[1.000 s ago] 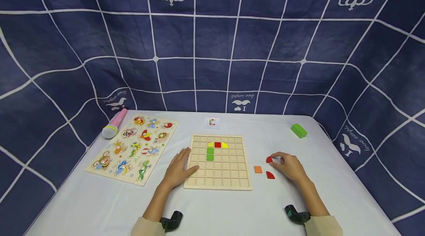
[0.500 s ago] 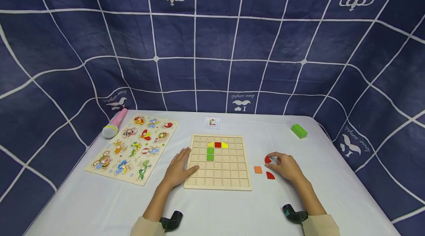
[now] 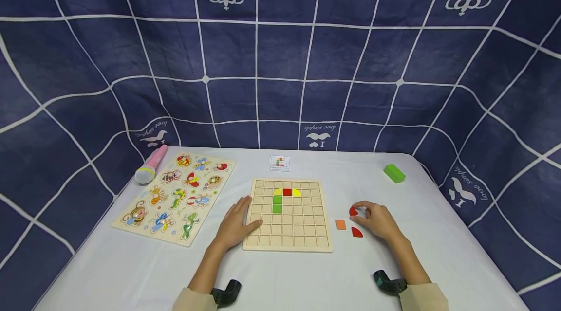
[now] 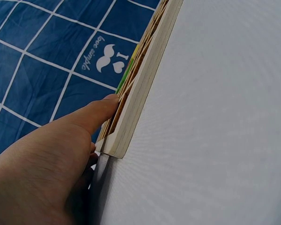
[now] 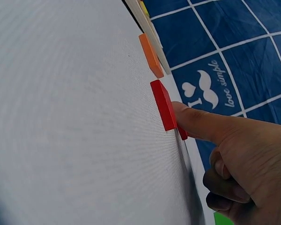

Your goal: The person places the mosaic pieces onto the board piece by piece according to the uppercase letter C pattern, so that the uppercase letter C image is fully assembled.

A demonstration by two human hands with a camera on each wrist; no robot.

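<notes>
My left hand (image 3: 236, 223) rests on the left edge of a wooden grid board (image 3: 302, 239), its thumb on top and its other fingers straight along the side. Two yellow quarter-circle pieces, a red square (image 3: 287, 192) and two green squares (image 3: 277, 204) sit in the grid. To the right of the board, my right hand (image 3: 378, 218) pinches a red quarter-circle piece (image 3: 353, 211) between thumb and fingertip, low at the tabletop. A second red quarter-circle piece (image 3: 357, 232) lies just in front of it; in the right wrist view this piece (image 5: 163, 105) partly hides the pinched one.
An orange square (image 3: 340, 224) lies between the board and the red pieces. Behind the board is a small pattern card (image 3: 279, 163). An insect puzzle board (image 3: 175, 194) and a pink microphone (image 3: 151, 165) are at left, a green block (image 3: 394, 173) at the back right.
My right hand has shifted slightly left, and the red quarter-circle piece at its fingertips has turned and moved a little with it. My left hand stays still on the board.
</notes>
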